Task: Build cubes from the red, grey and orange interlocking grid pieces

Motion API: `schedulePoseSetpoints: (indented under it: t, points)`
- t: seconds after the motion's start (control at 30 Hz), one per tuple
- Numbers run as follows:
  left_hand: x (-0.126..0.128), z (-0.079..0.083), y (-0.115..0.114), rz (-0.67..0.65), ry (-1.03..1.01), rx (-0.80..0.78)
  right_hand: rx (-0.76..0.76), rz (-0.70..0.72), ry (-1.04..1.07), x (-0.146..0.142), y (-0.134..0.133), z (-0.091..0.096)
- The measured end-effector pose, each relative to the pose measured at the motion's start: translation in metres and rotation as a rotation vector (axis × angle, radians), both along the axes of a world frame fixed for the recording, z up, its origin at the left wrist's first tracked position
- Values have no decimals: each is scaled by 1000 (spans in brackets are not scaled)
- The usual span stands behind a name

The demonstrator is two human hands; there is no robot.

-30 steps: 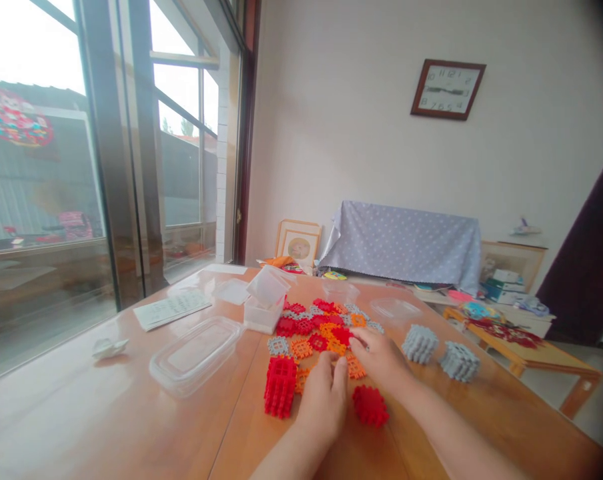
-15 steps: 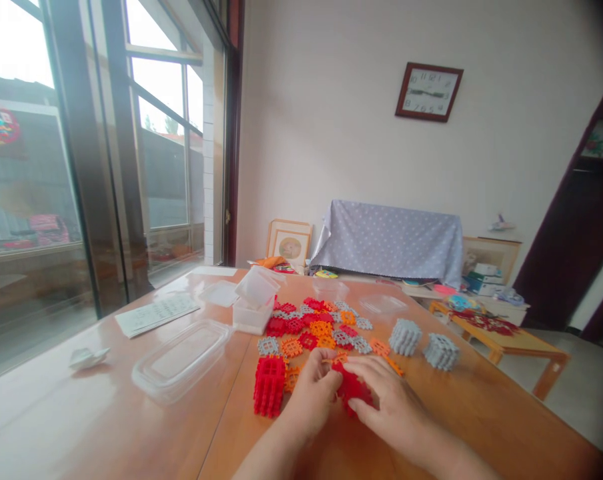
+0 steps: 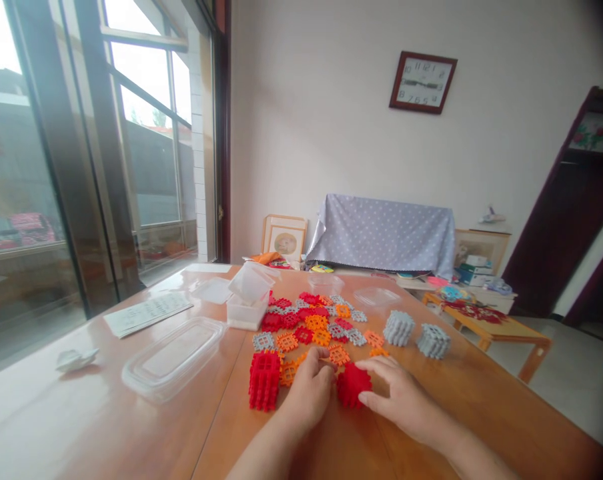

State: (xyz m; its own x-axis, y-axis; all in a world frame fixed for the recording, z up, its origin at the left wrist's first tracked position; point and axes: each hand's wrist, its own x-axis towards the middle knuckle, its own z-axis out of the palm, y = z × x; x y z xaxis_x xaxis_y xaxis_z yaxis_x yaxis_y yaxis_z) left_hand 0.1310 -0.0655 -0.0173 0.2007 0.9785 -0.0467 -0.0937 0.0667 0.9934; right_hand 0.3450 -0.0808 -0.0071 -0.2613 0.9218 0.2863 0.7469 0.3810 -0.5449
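My right hand (image 3: pixel 399 395) has its thumb at the near side and its fingers at the far side of a red block of stacked interlocking pieces (image 3: pixel 352 385), which sits on the table. My left hand (image 3: pixel 311 387) is close by on the block's left, its fingers curled together; what they hold, if anything, is hidden. Left of that hand stands another red block (image 3: pixel 264 380), with a square grid on its top. Beyond both hands lie loose, flat, toothed pieces in red, grey and orange, among them an orange piece (image 3: pixel 339 355).
Two grey stacked blocks (image 3: pixel 399 328) (image 3: pixel 433 341) stand at the right. Toward the left are an open clear plastic box (image 3: pixel 246 315), a clear lid (image 3: pixel 174 360), a printed sheet (image 3: pixel 149 313) and crumpled paper (image 3: pixel 76 361). The wooden table's (image 3: pixel 481 407) right edge slants away.
The red block between my hands has gone from tilted to level. My right hand has moved slightly right and its fingers have opened wider; my left hand has come off the block.
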Motion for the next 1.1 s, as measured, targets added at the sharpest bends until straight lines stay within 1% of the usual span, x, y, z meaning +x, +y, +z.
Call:
schedulePoseSetpoints:
  t: [0.07,0.17,0.23,0.37,0.47,0.57,0.7,0.83,0.9,0.97,1.03,1.1]
  points:
    - [1,-7,4,-29,6,7,-15,24,-7,-4,-1,1]
    - [2,-15,9,-35,71,40,-50,68,-10,-5,-3,2]
    - [1,-18,10,-32,110,48,-74,59,7,-3,-4,1]
    - [1,-16,8,-33,133,23,-152,3,96,2,-6,-4]
    - [2,-12,5,-39,132,13,-210,26,176,1,-7,-8]
    - [2,-11,4,-48,127,14,-214,39,213,-4,-7,-12]
    - [2,-19,9,-57,133,33,-194,43,214,-4,-5,-19]
    - [1,-26,13,-59,141,92,-243,25,266,9,-1,-22]
    - [0,-23,12,-35,169,133,-242,-8,287,17,5,-21]
    - [-1,-17,8,13,225,185,-216,-28,291,22,16,-17]
    - [-2,-9,5,61,300,245,-182,-24,280,24,33,-14]
    - [-2,-4,2,79,363,294,-150,-8,252,21,54,-11]
